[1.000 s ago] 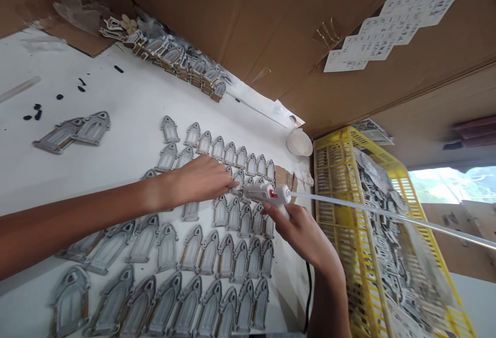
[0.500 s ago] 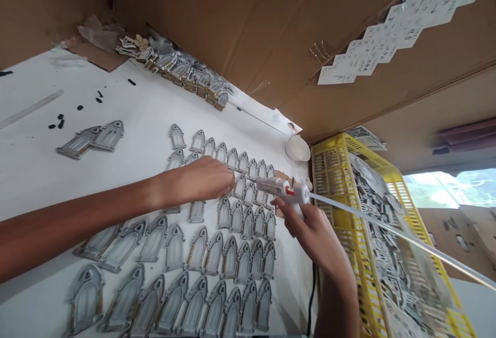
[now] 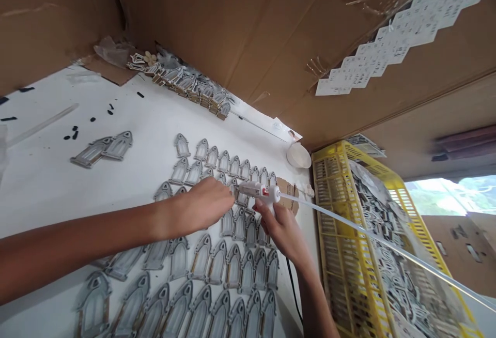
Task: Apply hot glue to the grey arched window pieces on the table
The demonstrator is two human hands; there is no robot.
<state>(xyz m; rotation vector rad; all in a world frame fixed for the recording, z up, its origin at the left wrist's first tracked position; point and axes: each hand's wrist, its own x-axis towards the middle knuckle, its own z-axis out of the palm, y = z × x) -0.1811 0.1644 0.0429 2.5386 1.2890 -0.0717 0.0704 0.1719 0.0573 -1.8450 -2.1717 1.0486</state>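
In my right hand (image 3: 281, 227) is a white hot glue gun (image 3: 251, 189), gripped by its handle, with a long clear glue stick (image 3: 333, 213) trailing out of its back to the right. Its nozzle points left, close beside the fingertips of my left hand (image 3: 207, 203). That hand is closed, back of the hand towards me, and whatever its fingers pinch is hidden. Beneath and around both hands, rows of small grey arched window-shaped pieces (image 3: 197, 313) lie on the white table (image 3: 155, 113).
A yellow plastic crate (image 3: 341, 255) full of grey pieces stands at the right. Stacked arched pieces (image 3: 189, 87) line the cardboard wall (image 3: 217, 12). A white cup (image 3: 298, 155) sits near the crate. Two overlapping pieces (image 3: 103, 149) and black scraps (image 3: 75, 132) lie at left.
My right hand has brought the glue gun leftward, its nozzle now closer to my left hand. My left hand stays closed and sits slightly lower in view. The view has shifted a little.
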